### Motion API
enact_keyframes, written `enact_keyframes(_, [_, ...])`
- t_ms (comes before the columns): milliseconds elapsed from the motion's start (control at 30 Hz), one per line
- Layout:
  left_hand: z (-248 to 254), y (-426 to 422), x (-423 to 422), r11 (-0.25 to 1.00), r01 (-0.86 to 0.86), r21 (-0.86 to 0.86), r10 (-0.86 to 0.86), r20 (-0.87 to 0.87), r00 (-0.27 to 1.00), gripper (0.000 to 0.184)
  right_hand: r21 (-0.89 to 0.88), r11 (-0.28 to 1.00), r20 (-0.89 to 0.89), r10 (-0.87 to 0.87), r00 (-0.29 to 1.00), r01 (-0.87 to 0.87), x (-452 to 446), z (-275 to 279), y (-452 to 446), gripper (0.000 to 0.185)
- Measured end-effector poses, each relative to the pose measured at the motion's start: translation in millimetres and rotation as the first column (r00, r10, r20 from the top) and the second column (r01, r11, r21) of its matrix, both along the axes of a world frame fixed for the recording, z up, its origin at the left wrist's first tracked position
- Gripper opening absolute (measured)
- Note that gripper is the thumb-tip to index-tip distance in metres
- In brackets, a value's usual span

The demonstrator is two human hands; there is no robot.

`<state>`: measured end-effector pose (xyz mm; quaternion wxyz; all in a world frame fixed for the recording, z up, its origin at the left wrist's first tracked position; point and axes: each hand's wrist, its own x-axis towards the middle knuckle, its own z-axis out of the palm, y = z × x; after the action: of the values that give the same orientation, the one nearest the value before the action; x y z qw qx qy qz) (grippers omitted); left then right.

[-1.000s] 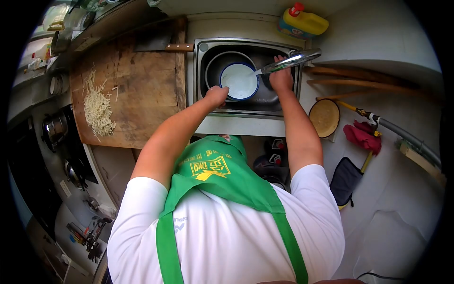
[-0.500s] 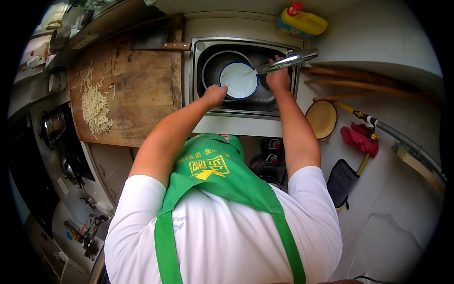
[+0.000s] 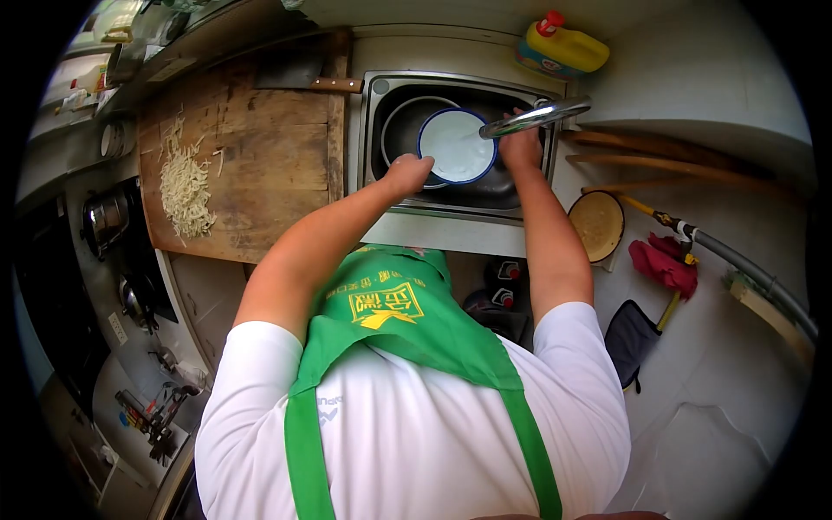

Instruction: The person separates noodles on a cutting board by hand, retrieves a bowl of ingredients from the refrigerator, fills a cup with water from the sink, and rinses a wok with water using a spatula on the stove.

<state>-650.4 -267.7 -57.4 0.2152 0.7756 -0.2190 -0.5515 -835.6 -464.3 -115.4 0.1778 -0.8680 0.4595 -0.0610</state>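
Observation:
In the head view, my left hand is closed on the near-left rim of a white enamel basin with a blue rim. The basin is over the steel sink, with whitish water in it. A chrome faucet spout reaches over the basin's right side, and a stream appears to run from its tip. My right hand is at the right of the sink, just behind the spout, close to the faucet. The spout covers part of its fingers, so its grip is unclear. A larger round vessel sits beneath the basin.
A wooden cutting board at the left bears a pile of pale shreds and a cleaver. A yellow detergent bottle stands behind the sink. At the right are a round wooden board and a red cloth.
The basin has shifted slightly right within the sink and looks a little larger, nearer the camera. My left hand keeps its hold on the rim. The whole view has shifted slightly.

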Motion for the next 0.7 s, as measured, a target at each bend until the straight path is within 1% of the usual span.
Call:
enact_keyframes(67, [11,-1,-2,1.000,0.013,-0.021,-0.013,-0.006,1.000,0.044,0.013,1.000,-0.022,-0.014,1.000,0.014,2,6,0,0.038])
enact_keyframes(133, [22,-2,-6,0.994,-0.104,0.029,0.106,-0.050,0.993,0.042,0.025,0.999,-0.044,-0.027,0.999,0.028,4,13,1,0.038])
enact_keyframes(200, [35,-2,-7,0.994,-0.108,0.032,0.110,-0.063,0.992,0.042,0.005,1.000,-0.010,-0.020,1.000,0.020,6,21,2,0.030])
enact_keyframes(233, [39,-1,-8,0.993,-0.110,0.038,0.113,-0.077,0.991,0.041,0.001,1.000,-0.009,-0.016,1.000,0.016,8,28,3,0.030])
enact_keyframes(300, [44,2,-9,0.994,-0.104,0.024,0.105,-0.081,0.991,0.041,0.088,0.994,-0.103,-0.056,0.993,0.066,12,43,4,0.032])
enact_keyframes(367, [46,5,-9,0.995,-0.096,0.009,0.096,-0.084,0.992,0.041,0.101,0.992,-0.122,-0.057,0.991,0.070,14,46,3,0.033])
enact_keyframes(433, [47,8,-10,0.997,-0.068,-0.029,0.065,-0.090,0.994,0.041,0.113,0.991,-0.141,-0.060,0.988,0.076,14,48,2,0.034])
enact_keyframes(533, [56,11,-12,0.994,-0.105,-0.038,0.101,-0.108,0.989,0.038,0.103,0.994,-0.159,-0.019,0.987,0.035,11,41,-2,0.036])
enact_keyframes(600, [52,13,-13,0.993,-0.108,-0.055,0.102,-0.102,0.990,0.038,0.084,0.996,-0.176,0.010,0.984,0.005,10,34,-4,0.037])
enact_keyframes(700, [57,15,-13,0.990,-0.123,-0.064,0.115,-0.110,0.987,0.037,0.075,0.997,-0.146,0.034,0.989,-0.023,6,32,-5,0.036])
